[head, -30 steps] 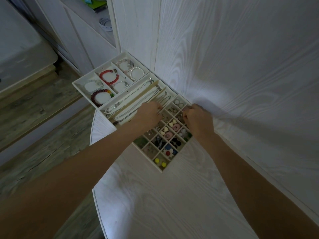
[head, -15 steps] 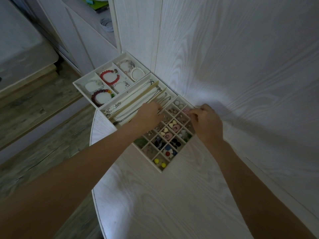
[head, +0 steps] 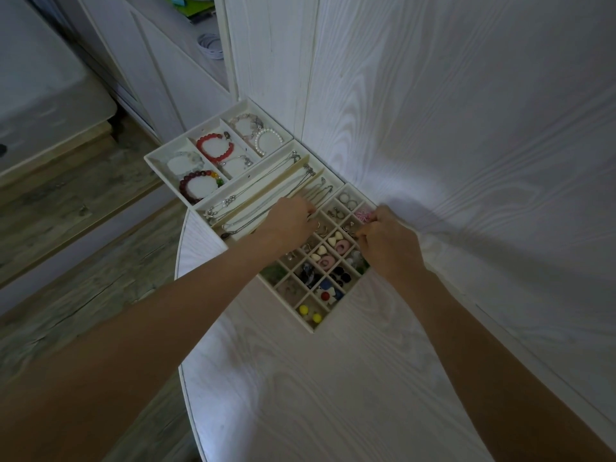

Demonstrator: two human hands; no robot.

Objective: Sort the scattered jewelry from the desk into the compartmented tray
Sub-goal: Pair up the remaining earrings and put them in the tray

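A cream earring tray (head: 311, 328) with a grid of small cells sits on the white desk (head: 316, 395), holding studs, hearts, pink rings and yellow balls (head: 309, 313). Beyond it lie a necklace tray (head: 200, 208) with silver chains and a bracelet tray (head: 151, 161) with a red bead bracelet (head: 213, 148). My left hand (head: 288, 223) rests at the grid tray's far-left rim, its bent fingers on the rim. My right hand (head: 388, 243) hovers over the right cells with fingertips pinched together beside a pink piece (head: 361, 215). Anything between those fingertips is hidden.
White wood-grain wall panels (head: 466, 128) stand right behind the trays. The desk's rounded left edge (head: 181, 361) drops to a wooden floor (head: 83, 278). The bracelet tray overhangs that edge. A cabinet shelf with a coiled cable (head: 210, 45) is at the back left.
My right hand swung out to the right past the grid tray's edge, then came back over its right cells. The left hand stayed at the tray's rim.
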